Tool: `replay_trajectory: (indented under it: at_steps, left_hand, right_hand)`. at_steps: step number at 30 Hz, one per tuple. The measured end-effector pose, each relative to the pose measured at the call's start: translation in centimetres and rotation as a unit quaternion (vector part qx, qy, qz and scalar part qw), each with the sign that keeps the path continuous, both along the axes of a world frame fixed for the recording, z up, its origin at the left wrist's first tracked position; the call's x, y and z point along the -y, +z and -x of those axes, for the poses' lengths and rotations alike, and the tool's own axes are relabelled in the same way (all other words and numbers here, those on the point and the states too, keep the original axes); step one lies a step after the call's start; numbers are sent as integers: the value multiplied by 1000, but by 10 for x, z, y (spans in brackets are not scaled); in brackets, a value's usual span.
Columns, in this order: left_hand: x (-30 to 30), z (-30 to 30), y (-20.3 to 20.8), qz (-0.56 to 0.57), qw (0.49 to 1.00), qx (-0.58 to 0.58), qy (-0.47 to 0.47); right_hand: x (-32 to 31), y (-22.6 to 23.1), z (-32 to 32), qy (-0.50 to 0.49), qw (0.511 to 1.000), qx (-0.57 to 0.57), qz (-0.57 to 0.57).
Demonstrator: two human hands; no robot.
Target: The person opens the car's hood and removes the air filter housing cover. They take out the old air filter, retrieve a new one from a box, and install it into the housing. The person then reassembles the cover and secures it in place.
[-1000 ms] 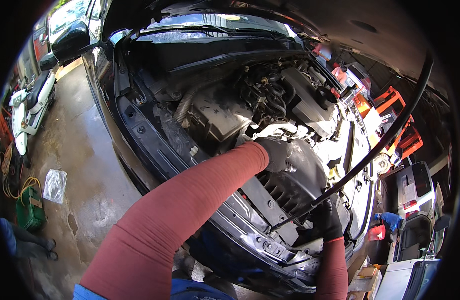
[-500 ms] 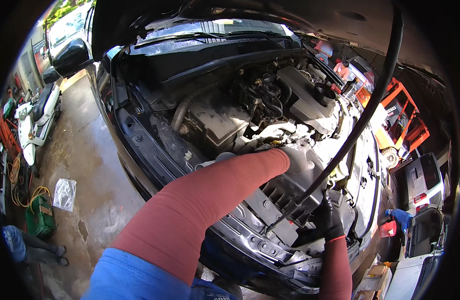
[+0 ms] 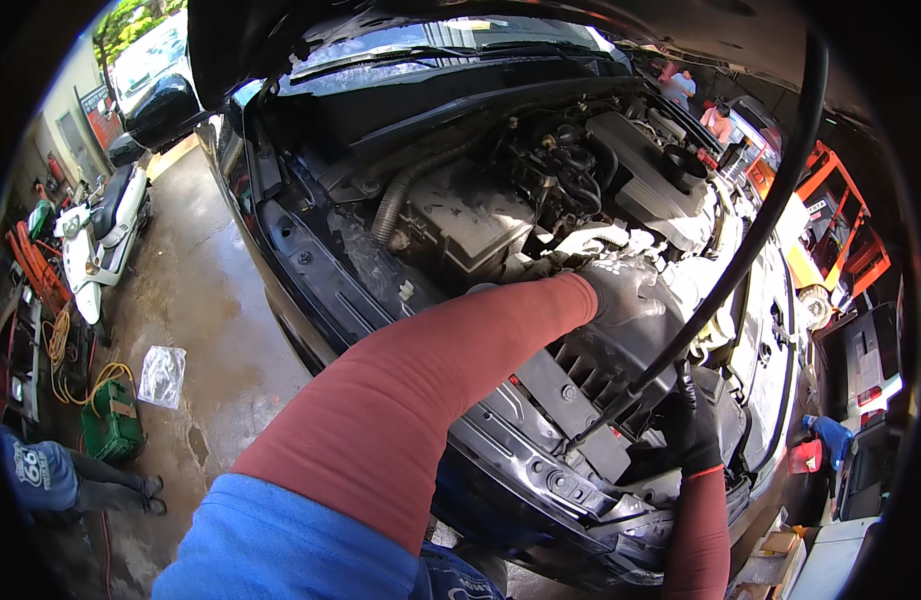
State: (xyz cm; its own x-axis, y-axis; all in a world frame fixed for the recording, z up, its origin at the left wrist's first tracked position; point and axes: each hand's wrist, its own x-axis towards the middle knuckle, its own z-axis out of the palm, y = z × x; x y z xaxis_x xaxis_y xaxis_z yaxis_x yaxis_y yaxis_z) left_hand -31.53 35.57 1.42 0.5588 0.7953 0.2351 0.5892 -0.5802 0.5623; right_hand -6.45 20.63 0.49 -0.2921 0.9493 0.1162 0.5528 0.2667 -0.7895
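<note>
My left hand [image 3: 625, 290], in a dark grey glove, lies over the far upper edge of a black ribbed plastic housing [image 3: 630, 342] at the front of an engine bay. Its fingers curl over that edge, with the tips partly hidden. At the housing's near right end, my right hand [image 3: 692, 430] in a black glove grips the side; its lower fingers are lost in shadow. Beyond the housing is the grey engine cover [image 3: 645, 170]. A dusty black box [image 3: 465, 215] with a corrugated hose [image 3: 390, 205] sits to the left.
A black hood prop [image 3: 750, 250] slants across in front of the housing, near my right hand. The raised hood [image 3: 740, 30] hangs overhead. On the floor at left are a green crate [image 3: 112, 425], yellow cable, and a white motorcycle [image 3: 100, 235]. Other people stand farther off.
My view has shifted, moving the scene rightward and slightly up. My left hand shows more of its back and fingers on the housing. My right hand stays at the housing's end.
</note>
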Motion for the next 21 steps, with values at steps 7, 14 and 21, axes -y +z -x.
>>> replay_trajectory:
  at_steps: [7, 14, 21]
  left_hand:
    - [3, 12, 7, 37, 999, 11, 9]
    - [16, 4, 13, -4, 999, 30, -17]
    - [35, -2, 21, -99, 986, -59, 117]
  right_hand:
    - [1, 12, 10, -64, 982, -105, 142]
    - [-1, -2, 4, -76, 963, -181, 186]
    - [-19, -22, -20, -48, 886, -311, 341]
